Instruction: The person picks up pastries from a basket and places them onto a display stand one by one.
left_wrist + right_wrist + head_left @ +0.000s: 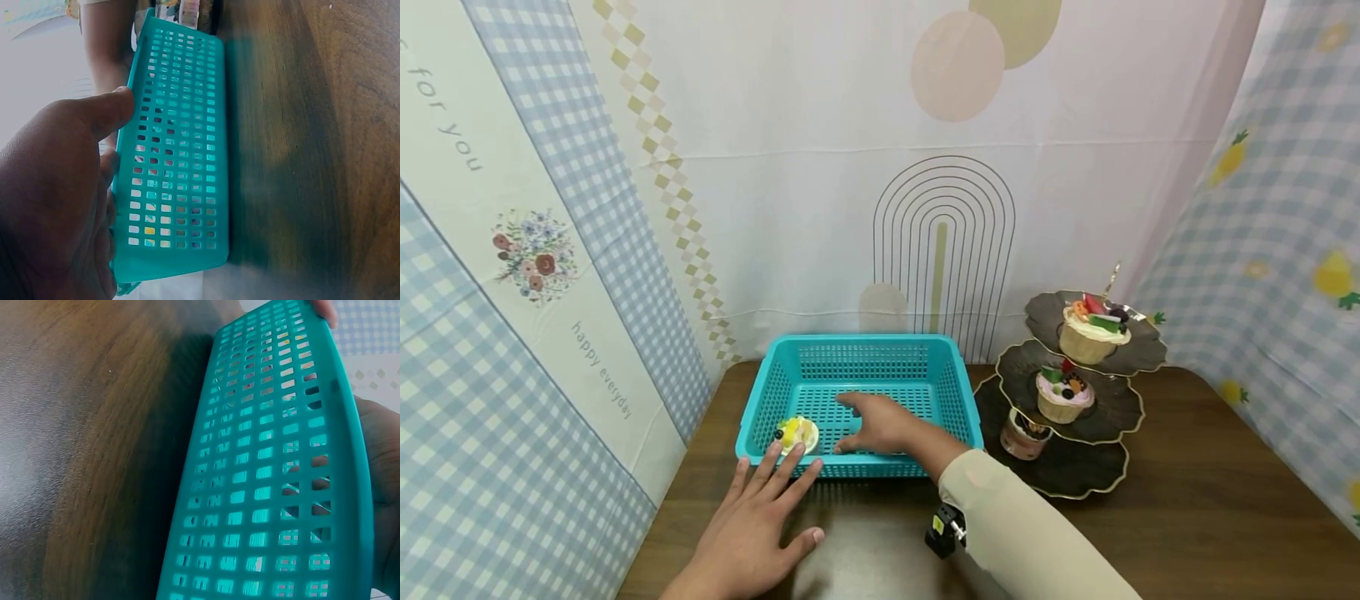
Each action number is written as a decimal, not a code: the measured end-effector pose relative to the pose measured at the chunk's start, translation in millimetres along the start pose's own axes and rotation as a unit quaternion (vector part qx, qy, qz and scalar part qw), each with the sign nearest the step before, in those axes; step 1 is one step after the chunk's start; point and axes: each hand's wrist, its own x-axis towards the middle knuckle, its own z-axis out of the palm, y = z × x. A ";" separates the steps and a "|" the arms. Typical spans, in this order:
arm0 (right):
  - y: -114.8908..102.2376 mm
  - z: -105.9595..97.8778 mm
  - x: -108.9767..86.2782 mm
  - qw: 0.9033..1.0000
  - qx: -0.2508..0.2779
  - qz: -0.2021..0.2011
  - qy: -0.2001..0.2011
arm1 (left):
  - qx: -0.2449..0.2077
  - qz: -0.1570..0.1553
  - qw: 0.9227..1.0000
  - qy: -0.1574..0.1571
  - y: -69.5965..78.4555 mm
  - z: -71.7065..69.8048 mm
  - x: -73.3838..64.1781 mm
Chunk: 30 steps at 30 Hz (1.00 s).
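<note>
A turquoise plastic basket (872, 340) with perforated sides sits on the table. Near its front left corner lies a small cupcake (802, 433) topped with cream, yellow fruit and a dark berry. My left hand (747, 521) is at the front rim with fingers straight and spread, fingertips close to the cupcake. In the left wrist view, the thumb (115, 111) lies along the basket's rim. My right hand (883, 425) reaches over the front wall into the basket, thumb and index finger apart, nothing seen between them; its other fingers are mostly hidden.
Right of the basket stands a three-tier dark stand (1071, 475) with gold edges. It carries a fruit-topped cupcake (1086, 343) above, a pink-creamed cupcake (1060, 407) in the middle and a dessert cup (1022, 437) below. A patterned cloth (790, 233) hangs behind the wooden table (1195, 500).
</note>
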 end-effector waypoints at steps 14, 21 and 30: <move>-4.2 12.8 17.9 1.000 -0.003 -0.011 -0.016 | 0.004 -0.001 1.000 -0.014 -1.5 0.7 0.7; -10.0 18.7 25.4 0.999 -0.023 -0.012 -0.024 | 0.002 -0.004 1.000 -0.022 -1.6 -0.5 0.9; -15.2 22.1 32.0 0.998 -0.043 -0.008 -0.035 | -0.005 0.008 1.000 0.007 -2.2 2.4 0.1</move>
